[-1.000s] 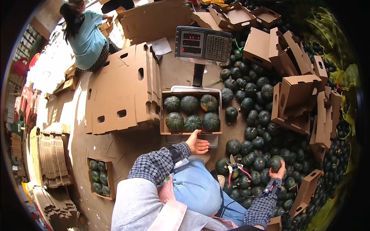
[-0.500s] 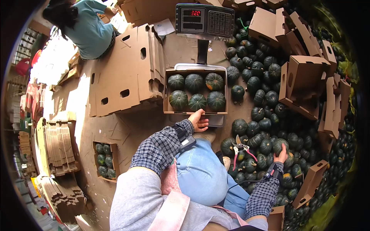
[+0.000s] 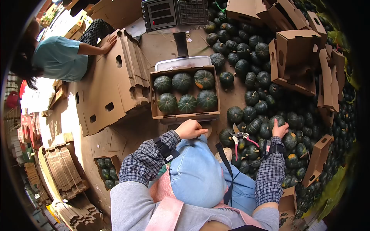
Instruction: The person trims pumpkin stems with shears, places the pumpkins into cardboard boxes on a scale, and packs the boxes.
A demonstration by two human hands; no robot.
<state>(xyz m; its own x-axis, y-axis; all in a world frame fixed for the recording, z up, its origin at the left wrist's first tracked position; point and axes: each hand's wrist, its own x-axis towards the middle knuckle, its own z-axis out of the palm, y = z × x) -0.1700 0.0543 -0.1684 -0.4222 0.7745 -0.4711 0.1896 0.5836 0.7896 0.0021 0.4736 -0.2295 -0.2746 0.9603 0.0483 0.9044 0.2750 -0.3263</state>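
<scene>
An open cardboard box (image 3: 185, 116) holding several dark green pumpkins (image 3: 181, 82) in two rows sits on the platform scale (image 3: 183, 62). My left hand (image 3: 190, 129), its fingers curled in and nothing visible in them, is just in front of the box's near edge. On the right, my right hand (image 3: 281, 130) has its fingers round a green pumpkin (image 3: 275, 121) in the big heap. Pink-handled pruning shears (image 3: 241, 135) lie on the pumpkins between my hands, blades apart.
Flat cardboard boxes (image 3: 104, 90) are stacked left of the scale, beside a person in a blue shirt (image 3: 61, 57). Another box of pumpkins (image 3: 107, 172) stands on the floor at left. Opened cartons (image 3: 296, 61) lie among the pumpkins at right.
My left hand has come off the box's near edge, and the box sits closer to me on the scale. The red display reading is gone. The person's hand now rests on the cardboard stack.
</scene>
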